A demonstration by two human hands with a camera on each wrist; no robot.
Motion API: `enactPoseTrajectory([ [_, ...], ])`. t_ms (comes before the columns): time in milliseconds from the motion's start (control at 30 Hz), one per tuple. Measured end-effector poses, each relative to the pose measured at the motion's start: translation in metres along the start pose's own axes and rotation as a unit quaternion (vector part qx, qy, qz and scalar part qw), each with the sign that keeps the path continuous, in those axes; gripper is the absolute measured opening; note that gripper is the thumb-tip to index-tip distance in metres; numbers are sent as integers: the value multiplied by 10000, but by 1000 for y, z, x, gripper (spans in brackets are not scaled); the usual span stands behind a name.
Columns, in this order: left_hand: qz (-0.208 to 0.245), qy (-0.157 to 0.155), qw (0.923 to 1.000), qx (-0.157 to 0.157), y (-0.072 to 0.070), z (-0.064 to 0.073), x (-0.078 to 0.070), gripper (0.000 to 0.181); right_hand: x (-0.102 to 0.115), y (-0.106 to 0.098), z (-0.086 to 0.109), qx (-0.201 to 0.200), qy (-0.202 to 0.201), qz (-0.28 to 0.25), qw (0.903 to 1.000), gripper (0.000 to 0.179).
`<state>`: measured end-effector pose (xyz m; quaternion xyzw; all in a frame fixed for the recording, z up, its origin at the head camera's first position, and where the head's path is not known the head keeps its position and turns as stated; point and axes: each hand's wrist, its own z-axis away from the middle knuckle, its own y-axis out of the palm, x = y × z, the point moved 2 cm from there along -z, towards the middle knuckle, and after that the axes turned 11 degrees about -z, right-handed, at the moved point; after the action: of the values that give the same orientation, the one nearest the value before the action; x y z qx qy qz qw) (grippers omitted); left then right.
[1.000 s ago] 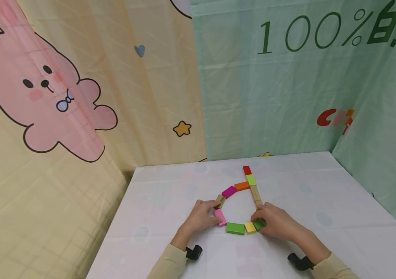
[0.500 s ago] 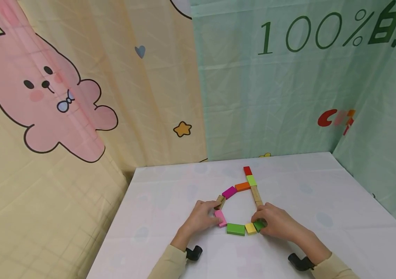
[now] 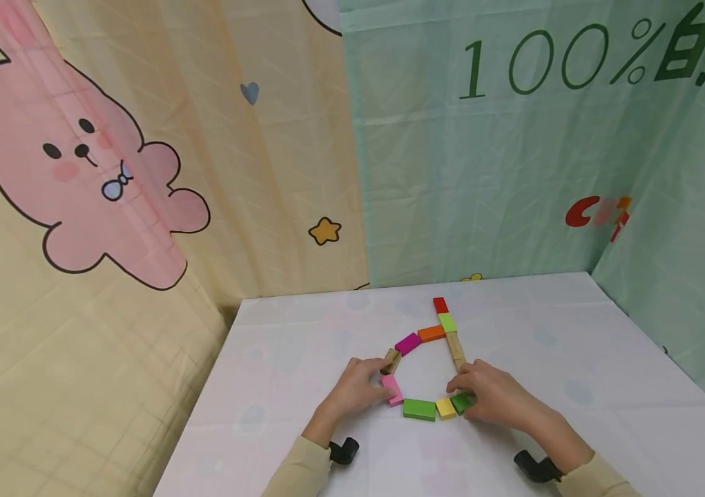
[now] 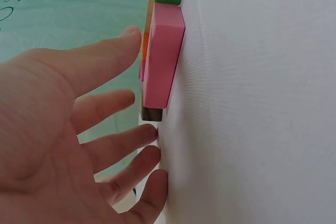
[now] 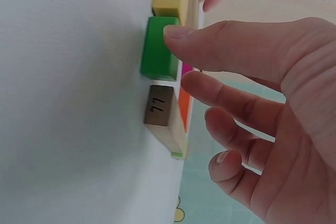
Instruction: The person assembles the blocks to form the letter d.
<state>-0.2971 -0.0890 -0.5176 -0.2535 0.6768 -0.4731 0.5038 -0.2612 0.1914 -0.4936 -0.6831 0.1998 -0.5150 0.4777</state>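
On the table (image 3: 253, 442), small coloured blocks form a ring with a short tail at the back. My left hand (image 3: 358, 386) is at the ring's left side, by a pink block (image 4: 165, 56) and a wooden block (image 3: 392, 359). Its fingers are spread, and the thumb is beside the pink block in the left wrist view. My right hand (image 3: 491, 393) is at the front right, the thumb tip against a dark green block (image 5: 160, 48). The right index fingertip lies close behind that block; its other fingers are loosely bent. A wooden block marked 77 (image 5: 159, 106) lies close by.
A green block (image 3: 419, 409) and a yellow block (image 3: 445, 408) make the ring's front. Magenta (image 3: 409, 343) and orange (image 3: 431, 333) blocks run along its back. A light green block (image 3: 447, 322) and a red block (image 3: 440, 305) form the tail. Printed curtains hang behind.
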Motion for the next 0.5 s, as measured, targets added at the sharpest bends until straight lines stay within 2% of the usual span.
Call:
enactPoseTrajectory([
  [133,131,100,9999,-32,-6,0,2,61,5,-7,-1,-116,6,25,9999,36],
  [300,202,46,9997,-161,-19,4,-2,61,9,-17,0,-322,-79,-3,9995,30],
  [400,143,28,9994,-325,-30,8,-6,63,8,-21,1,-487,-92,-60,9988,26],
  [500,-90,33,9979,-642,-43,13,-8,63,8,-24,3,-709,-117,-146,9973,23],
])
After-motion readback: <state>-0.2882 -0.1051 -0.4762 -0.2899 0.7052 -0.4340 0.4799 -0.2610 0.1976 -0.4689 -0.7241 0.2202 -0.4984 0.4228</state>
